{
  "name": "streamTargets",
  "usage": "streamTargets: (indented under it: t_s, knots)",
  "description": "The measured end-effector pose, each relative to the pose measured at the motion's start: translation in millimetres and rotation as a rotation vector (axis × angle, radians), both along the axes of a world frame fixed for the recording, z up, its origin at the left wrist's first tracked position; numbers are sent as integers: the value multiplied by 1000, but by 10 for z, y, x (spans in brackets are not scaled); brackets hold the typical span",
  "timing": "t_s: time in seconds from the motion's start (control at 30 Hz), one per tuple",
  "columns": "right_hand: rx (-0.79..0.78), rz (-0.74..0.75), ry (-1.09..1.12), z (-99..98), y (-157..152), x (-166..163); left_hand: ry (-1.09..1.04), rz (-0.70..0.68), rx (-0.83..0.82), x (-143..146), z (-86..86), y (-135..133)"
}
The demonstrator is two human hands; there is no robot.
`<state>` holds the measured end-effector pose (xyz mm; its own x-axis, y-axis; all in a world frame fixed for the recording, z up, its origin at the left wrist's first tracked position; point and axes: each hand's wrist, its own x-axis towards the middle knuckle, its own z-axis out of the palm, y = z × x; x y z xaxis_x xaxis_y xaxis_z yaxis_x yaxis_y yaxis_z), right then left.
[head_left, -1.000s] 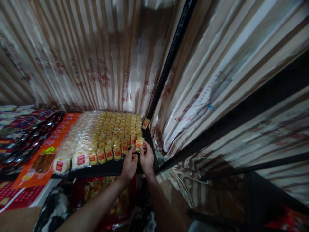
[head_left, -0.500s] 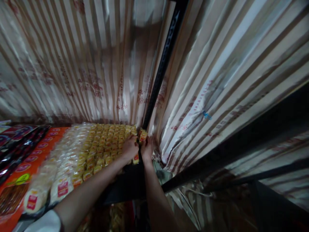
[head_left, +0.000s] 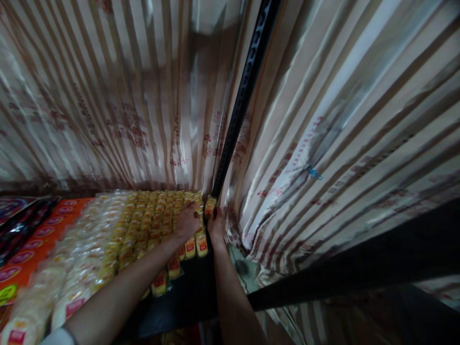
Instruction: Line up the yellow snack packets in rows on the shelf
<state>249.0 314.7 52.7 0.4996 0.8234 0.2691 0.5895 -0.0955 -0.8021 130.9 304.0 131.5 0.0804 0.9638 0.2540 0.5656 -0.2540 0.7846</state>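
Rows of small yellow wrapped snack packets (head_left: pixel 154 211) with red labels stand on a dark shelf (head_left: pixel 190 287). My left hand (head_left: pixel 187 223) rests over the right-hand rows, its fingers curled down and closed at the packets. What they grip, if anything, is hidden. My right hand (head_left: pixel 216 225) is at the shelf's right end, fingers closed against a single yellow packet (head_left: pixel 210 206) in the back corner beside the post. That packet stands slightly apart from the nearest row. Dim light and blur hide the fingertips.
Rows of white wrapped packets (head_left: pixel 88 254) lie left of the yellow ones, then an orange package (head_left: pixel 39 239) and dark shiny packs (head_left: pixel 23 225). A black perforated post (head_left: pixel 244 100) rises at the back corner. Striped plastic sheeting (head_left: pixel 158 96) hangs behind and at right.
My left hand has shifted slightly left, away from my right hand, showing more front packets. The packet at my right hand now sits a little lower in the corner. The view has turned somewhat.
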Motion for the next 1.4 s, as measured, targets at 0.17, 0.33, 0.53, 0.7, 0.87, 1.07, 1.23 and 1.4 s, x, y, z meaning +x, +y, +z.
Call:
streamTargets:
  t_s: [0.17,0.33,0.53,0.7,0.87,1.07,1.23,1.4]
  knots:
    - [44,53,-13,-59,55,-47,44,-12,31,-13,-67,13]
    - [110,36,7,-139,134,-67,143,-42,13,-25,-59,-16]
    - [235,39,46,-205,165,-45,137,-27,34,-27,-32,-34]
    - [227,62,24,-177,176,-54,103,-19,21,-40,-3,-77]
    - [232,73,28,-171,203,-50,30,-29,44,-59,45,-186]
    - [220,67,9,-198,223,-40,-45,-38,62,-47,14,-306]
    - [208,77,-20,-184,193,-17,-66,-38,77,-48,14,-401]
    - [210,96,-31,-124,174,-28,-85,-47,102,-97,48,-527]
